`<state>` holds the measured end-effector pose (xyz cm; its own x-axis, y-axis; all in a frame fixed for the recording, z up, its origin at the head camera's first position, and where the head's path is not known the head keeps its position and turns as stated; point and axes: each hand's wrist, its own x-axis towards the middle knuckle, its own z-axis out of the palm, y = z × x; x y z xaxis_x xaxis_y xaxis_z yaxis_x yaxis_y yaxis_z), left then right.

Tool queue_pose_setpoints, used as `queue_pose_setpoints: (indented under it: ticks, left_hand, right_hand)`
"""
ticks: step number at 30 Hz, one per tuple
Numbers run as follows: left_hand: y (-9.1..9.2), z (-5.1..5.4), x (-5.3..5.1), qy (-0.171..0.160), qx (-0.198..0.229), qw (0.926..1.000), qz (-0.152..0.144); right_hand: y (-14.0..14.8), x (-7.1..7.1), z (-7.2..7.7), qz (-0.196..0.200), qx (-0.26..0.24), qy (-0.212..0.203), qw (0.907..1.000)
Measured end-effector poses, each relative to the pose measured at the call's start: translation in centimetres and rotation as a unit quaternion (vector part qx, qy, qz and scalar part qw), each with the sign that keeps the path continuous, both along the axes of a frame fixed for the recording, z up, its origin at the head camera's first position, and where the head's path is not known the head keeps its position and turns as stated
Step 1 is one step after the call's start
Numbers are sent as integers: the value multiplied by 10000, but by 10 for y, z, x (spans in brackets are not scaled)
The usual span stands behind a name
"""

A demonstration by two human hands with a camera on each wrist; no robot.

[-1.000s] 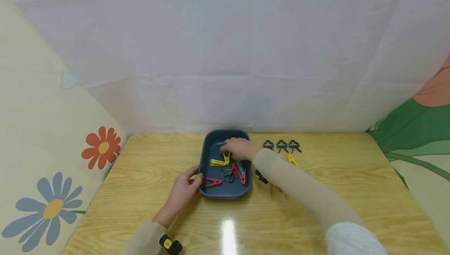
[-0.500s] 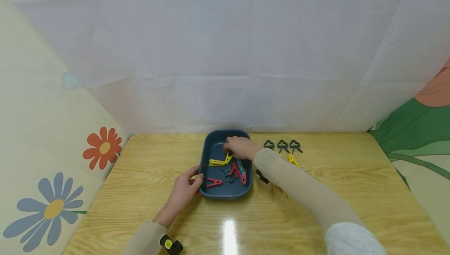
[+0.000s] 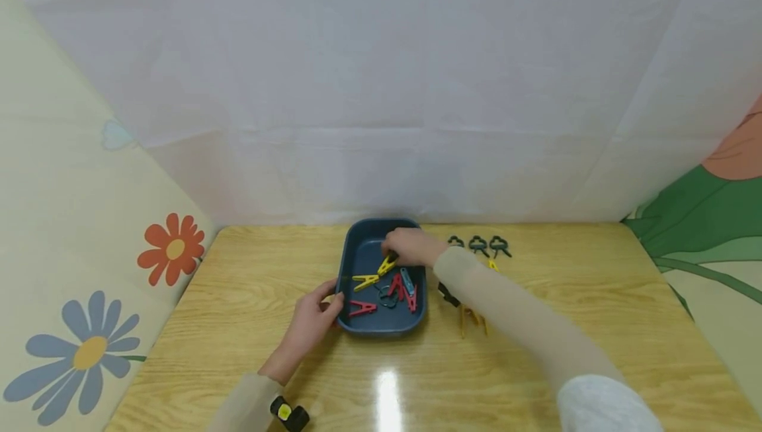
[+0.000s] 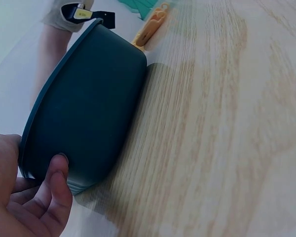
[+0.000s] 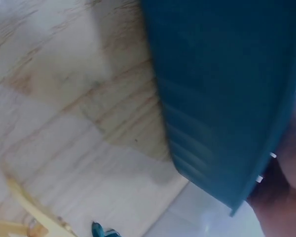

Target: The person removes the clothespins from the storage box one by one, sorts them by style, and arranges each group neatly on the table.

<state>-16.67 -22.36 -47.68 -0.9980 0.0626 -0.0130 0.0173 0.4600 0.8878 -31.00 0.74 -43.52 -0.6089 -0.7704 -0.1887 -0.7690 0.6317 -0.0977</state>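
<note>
Head view: the left hand (image 3: 315,316) grips the left side of the blue tray (image 3: 381,331) near its front corner, thumb at the rim, fingers against the outer wall. The right hand (image 3: 412,247) is inside the tray, pinching one end of a yellow clip (image 3: 385,265); the back of the hand conceals most of the fingertips. Right wrist view: the tray wall blocks the fingers, and the visible part of the hand is dark and blurred.

Also in the tray: a second yellow clip (image 3: 366,280), red clips (image 3: 362,308), a grey-blue clip (image 3: 407,280) and a dark curved piece (image 3: 388,297) of unclear form. Right of the tray, the right sleeve (image 3: 506,300) partly covers a row of dark clips (image 3: 478,245) and a yellow item (image 3: 493,264); only the ends of orange-yellow pieces (image 3: 462,323) protrude below it.

Surface: light wood-grain table (image 3: 268,253), glare (image 3: 388,405) at the front. Room: creased white sheet (image 3: 357,88) behind; flower-printed panels (image 3: 59,220) at both sides, cut off by the frame.
</note>
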Motion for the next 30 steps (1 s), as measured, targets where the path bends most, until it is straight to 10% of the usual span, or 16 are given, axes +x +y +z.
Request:
queue_pose_setpoints:
  ticks: [20,30]
  left_hand:
    - [2,3,-6,-22,20,10000,-37]
    - [1,1,-7,-11,-74,10000,-32]
  right_hand:
    - [49,13,53,-125,-727,-235,9970]
    - [95,29,55,-279,-1395,-225,9896]
